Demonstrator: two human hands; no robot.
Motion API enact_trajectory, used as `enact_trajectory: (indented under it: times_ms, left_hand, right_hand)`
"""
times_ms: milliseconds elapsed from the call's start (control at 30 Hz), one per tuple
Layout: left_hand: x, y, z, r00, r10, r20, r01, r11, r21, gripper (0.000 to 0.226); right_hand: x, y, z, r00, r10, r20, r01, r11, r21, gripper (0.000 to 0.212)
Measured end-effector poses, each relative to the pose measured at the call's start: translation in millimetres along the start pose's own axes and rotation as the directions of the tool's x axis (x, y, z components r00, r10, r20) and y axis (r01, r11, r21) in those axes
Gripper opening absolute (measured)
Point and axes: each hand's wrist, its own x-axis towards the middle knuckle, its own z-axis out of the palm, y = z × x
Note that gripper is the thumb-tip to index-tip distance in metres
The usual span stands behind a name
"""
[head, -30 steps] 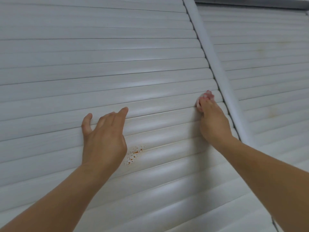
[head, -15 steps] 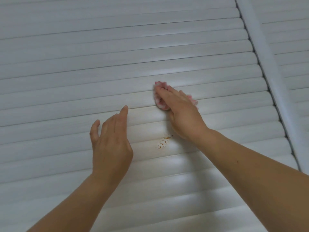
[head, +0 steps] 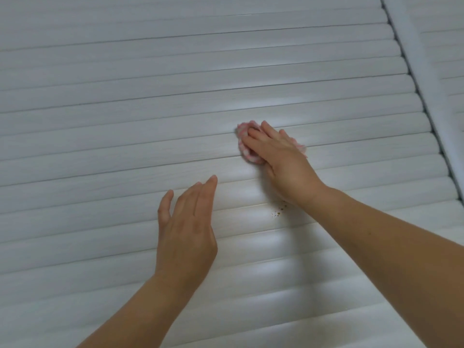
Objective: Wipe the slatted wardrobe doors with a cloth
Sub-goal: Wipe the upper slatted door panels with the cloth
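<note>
A white slatted wardrobe door (head: 125, 101) fills the view. My right hand (head: 281, 159) presses a bunched pink-and-white cloth (head: 244, 144) flat against a slat near the middle; most of the cloth is hidden under the fingers. My left hand (head: 187, 222) rests on the slats lower and to the left, fingers straight and together, holding nothing. A small patch of orange-brown specks (head: 277, 212) sits on a slat just under my right wrist.
A white vertical frame post (head: 424, 79) runs down the right side and separates this door from a second slatted door (head: 449, 59) at the far right edge.
My right hand has slid the cloth leftward along the slats, away from the frame post toward the middle of the door. My left hand has stayed in place on the slats.
</note>
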Motion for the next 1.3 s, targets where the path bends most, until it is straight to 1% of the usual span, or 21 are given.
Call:
enact_trajectory:
  times_ms: [67, 200, 333, 433, 533, 600, 767, 867, 967, 1067, 1167, 1233, 1300]
  left_hand:
    - [-1.7, -4.9, -0.7, 1.0, -0.01, -0.016, 0.009, 0.999, -0.03, 0.069]
    - [-6.1, -9.8, -3.3, 0.998, -0.044, -0.049, 0.042, 0.998, -0.041, 0.067]
    - [-14.4, -8.1, -2.7, 0.998, -0.051, -0.047, 0.05, 0.998, -0.033, 0.066]
    - [-15.6, -5.2, -2.4, 0.999, -0.047, -0.023, 0.046, 0.998, -0.03, 0.067]
    - [-13.1, 1.7, -3.3, 0.999, -0.034, 0.006, 0.035, 0.999, -0.042, 0.067]
    - [-12.3, 8.3, -3.0, 1.0, -0.006, 0.02, 0.006, 0.999, -0.043, 0.066]
    - [-13.8, 23.3, 1.2, 0.997, 0.03, 0.065, -0.028, 0.999, -0.034, 0.065]
    - [-14.1, 26.5, 3.4, 0.998, 0.038, 0.06, -0.036, 0.999, -0.029, 0.063]
    - [-10.1, 26.4, 2.9, 0.999, 0.046, 0.023, -0.046, 0.999, -0.028, 0.062]
    - [-4.8, 26.2, 3.5, 1.0, 0.03, -0.006, -0.031, 0.999, -0.044, 0.062]
    - [-2.2, 27.1, 5.4, 1.0, 0.018, -0.023, -0.019, 0.998, -0.055, 0.061]
    - [-1.8, 27.1, 5.4, 0.999, 0.019, -0.029, -0.021, 0.998, -0.06, 0.061]
    - [-1.4, 26.5, 4.2, 0.999, 0.024, -0.023, -0.025, 0.998, -0.056, 0.06]
  right_hand:
    - [5.6, -14.1, 5.9, 0.999, 0.014, 0.042, -0.014, 1.0, 0.01, 0.066]
    - [-0.8, -33.1, 16.1, 0.994, -0.062, 0.087, 0.061, 0.998, 0.008, 0.057]
    - [-18.7, -47.4, 31.1, 0.991, -0.036, 0.132, 0.036, 0.999, 0.003, 0.065]
    - [-34.0, -46.6, 39.4, 0.985, -0.088, 0.146, 0.097, 0.994, -0.053, 0.071]
    - [-49.2, -40.0, 32.3, 0.975, -0.074, 0.208, 0.094, 0.992, -0.089, 0.072]
    - [-54.6, -36.9, 22.5, 0.978, -0.041, 0.204, 0.061, 0.994, -0.093, 0.067]
    - [-68.7, -17.5, -0.1, 0.995, 0.041, 0.089, -0.023, 0.98, -0.197, 0.057]
    - [-81.9, 9.6, -18.4, 0.98, 0.192, 0.046, -0.18, 0.966, -0.186, 0.05]
    - [-99.1, 40.5, -43.5, 0.946, 0.324, -0.025, -0.318, 0.908, -0.272, 0.046]
    - [-108.9, 55.7, -64.2, 0.901, 0.426, -0.076, -0.426, 0.844, -0.325, 0.017]
    - [-104.4, 50.3, -64.3, 0.873, 0.477, -0.099, -0.484, 0.827, -0.285, 0.022]
    - [-101.0, 37.3, -57.6, 0.882, 0.457, -0.113, -0.47, 0.845, -0.256, 0.024]
    - [-100.8, 20.4, -50.4, 0.892, 0.435, -0.122, -0.451, 0.875, -0.177, 0.022]
